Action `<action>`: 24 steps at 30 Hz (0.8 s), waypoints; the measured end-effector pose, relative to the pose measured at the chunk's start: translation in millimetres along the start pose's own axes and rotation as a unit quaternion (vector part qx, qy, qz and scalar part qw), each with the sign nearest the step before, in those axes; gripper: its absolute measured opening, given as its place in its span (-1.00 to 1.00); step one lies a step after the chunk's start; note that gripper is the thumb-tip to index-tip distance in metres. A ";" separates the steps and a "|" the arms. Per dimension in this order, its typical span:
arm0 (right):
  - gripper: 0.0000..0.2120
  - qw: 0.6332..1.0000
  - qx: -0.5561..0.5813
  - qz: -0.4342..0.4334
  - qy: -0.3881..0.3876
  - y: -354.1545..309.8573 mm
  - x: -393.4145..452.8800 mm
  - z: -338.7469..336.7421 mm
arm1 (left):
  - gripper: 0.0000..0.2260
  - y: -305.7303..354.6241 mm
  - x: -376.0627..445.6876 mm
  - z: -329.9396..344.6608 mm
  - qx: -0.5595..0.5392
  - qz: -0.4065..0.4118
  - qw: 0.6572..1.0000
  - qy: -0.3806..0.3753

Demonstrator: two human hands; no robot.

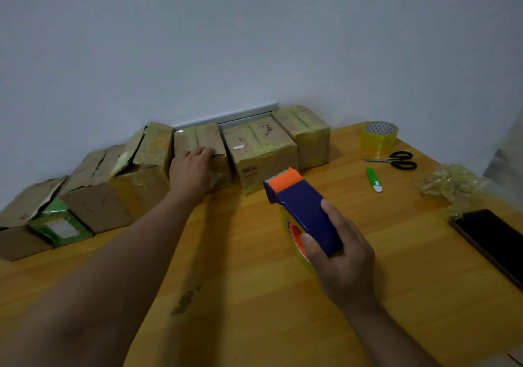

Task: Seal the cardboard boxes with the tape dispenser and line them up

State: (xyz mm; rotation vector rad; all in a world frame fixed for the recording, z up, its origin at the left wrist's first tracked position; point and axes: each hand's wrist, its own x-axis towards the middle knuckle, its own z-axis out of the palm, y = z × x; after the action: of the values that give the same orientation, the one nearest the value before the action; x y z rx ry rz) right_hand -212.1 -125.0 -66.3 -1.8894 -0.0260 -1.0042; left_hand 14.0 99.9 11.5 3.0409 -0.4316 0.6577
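We see the right hand [343, 256] gripping the tape dispenser [302, 211], thumb along its left side and fingers wrapped over the blue body, holding it above the wooden table [254, 296]. The orange cutter end points away from us toward the boxes; a roll of clear tape sits under the body, close to the tabletop, though we cannot tell if it touches.

The left hand [192, 168] reaches forward and rests on the near top edge of the middle box [208, 137], fingers bent over that edge.

This box stands in a row along the wall. To its right we note the labelled box [263, 151], just beside it, and then the far-right box [307, 132], touching the labelled one. All three show yellowish tape over their top seams.

To the left of the middle box: a box with raised flaps [141, 165], a brown box [96, 199] whose top flaps lie uneven, and a low box with green tape [56, 225] at the table's left edge.

On the right side of the table, well apart from the dispenser: a spare tape roll [380, 134], black scissors [396, 160], a green utility knife [373, 179], a crumpled wad of tape [452, 182], and a dark phone [492, 239].
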 end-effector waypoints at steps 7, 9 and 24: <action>-0.41 1.000 -0.009 -0.010 -0.009 -0.2 -1.3 0.2 | -0.69 4.1 -20.2 -15.4 0.059 0.071 0.994 0.051; -0.40 1.000 -0.007 -0.009 -0.008 0.5 -1.1 -0.1 | -0.68 10.9 -38.8 -25.3 0.067 0.090 0.992 0.053; -0.38 0.987 0.134 0.075 -0.052 -46.4 -21.1 -13.3 | -0.45 21.2 -211.2 -87.6 0.016 0.098 0.994 0.034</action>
State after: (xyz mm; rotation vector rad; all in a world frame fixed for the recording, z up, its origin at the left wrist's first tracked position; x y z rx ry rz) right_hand -253.5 -102.0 -43.2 -1.6682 -0.0761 -0.7583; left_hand -211.8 140.8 4.5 3.0194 -0.7316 0.7788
